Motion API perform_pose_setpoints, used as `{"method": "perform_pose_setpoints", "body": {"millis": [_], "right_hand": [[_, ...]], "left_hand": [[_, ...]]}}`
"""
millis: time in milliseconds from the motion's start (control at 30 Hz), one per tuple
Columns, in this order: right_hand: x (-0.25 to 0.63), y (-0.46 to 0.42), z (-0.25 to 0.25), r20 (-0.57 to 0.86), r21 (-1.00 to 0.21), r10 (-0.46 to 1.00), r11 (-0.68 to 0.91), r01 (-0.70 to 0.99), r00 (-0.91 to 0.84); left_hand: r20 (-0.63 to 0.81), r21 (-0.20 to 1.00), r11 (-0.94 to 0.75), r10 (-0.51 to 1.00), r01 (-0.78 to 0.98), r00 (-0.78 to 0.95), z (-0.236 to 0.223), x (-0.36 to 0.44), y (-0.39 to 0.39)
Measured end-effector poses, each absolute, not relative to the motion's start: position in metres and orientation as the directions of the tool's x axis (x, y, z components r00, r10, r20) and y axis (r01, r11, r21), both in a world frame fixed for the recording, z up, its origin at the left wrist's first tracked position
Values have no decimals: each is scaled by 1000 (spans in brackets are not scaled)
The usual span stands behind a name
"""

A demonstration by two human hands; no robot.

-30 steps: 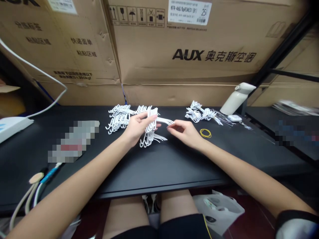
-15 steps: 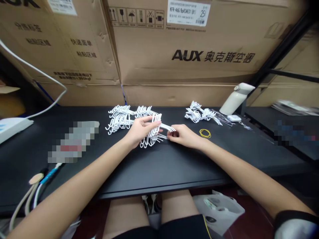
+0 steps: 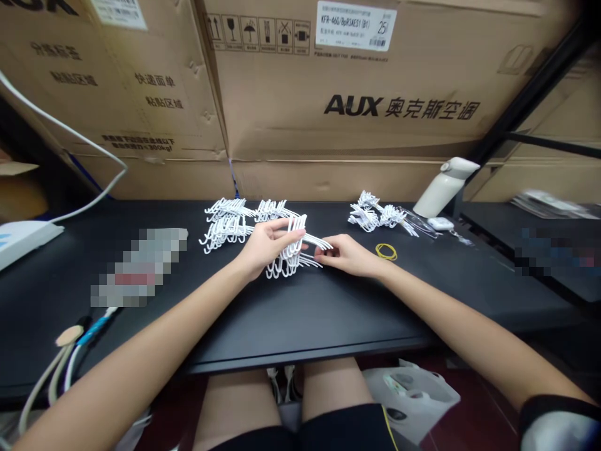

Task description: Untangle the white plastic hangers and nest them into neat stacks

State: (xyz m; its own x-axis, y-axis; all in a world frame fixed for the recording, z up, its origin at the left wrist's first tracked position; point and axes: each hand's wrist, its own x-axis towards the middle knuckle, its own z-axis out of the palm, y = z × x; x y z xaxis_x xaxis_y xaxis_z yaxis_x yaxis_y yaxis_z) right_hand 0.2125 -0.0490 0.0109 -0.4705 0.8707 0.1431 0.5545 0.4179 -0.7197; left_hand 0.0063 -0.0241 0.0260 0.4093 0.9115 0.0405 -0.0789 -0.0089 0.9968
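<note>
My left hand (image 3: 267,246) is closed around a bundle of white hooks (image 3: 297,225), its thumb across the stems and the curved ends upward on the left. The straight stems point right, to my right hand (image 3: 345,255), whose fingers are curled in a pinch at the stem tips. Just below the held bundle, more white hooks (image 3: 278,269) lie on the black table (image 3: 300,326), their stems reaching close to my right fingertips. Piles of the same hooks (image 3: 225,232) lie beyond and left of my left hand, partly hidden by it.
Tied-looking clusters of white hooks (image 3: 366,216) lie at the back right, near a yellow rubber band (image 3: 386,252). A white bottle (image 3: 441,188) leans by a black frame post, beside a small white case (image 3: 441,223). Large cardboard boxes (image 3: 282,125) stand behind the table.
The hooks lying below my left hand have shifted slightly to the right, their stems now nearer my right hand. Both hands stay almost in place.
</note>
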Motion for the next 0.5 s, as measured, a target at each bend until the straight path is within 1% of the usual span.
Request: {"method": "perform_pose_setpoints", "body": {"millis": [133, 300, 400, 500], "right_hand": [[208, -50, 9, 75, -829, 878, 319, 460, -474], [214, -48, 15, 34, -865, 856, 283, 413, -516], [224, -46, 23, -115, -836, 816, 228, 499, -567], [238, -42, 31, -253, -793, 801, 149, 590, -542]], "left_hand": [[53, 998, -41, 896, -37, 441, 25, 6, -25], [72, 996, -91, 886, 20, 457, 25, 6, -24], [65, 997, -81, 888, 14, 456, 26, 6, -24], [67, 997, -71, 889, -7, 452, 26, 6, -24]]}}
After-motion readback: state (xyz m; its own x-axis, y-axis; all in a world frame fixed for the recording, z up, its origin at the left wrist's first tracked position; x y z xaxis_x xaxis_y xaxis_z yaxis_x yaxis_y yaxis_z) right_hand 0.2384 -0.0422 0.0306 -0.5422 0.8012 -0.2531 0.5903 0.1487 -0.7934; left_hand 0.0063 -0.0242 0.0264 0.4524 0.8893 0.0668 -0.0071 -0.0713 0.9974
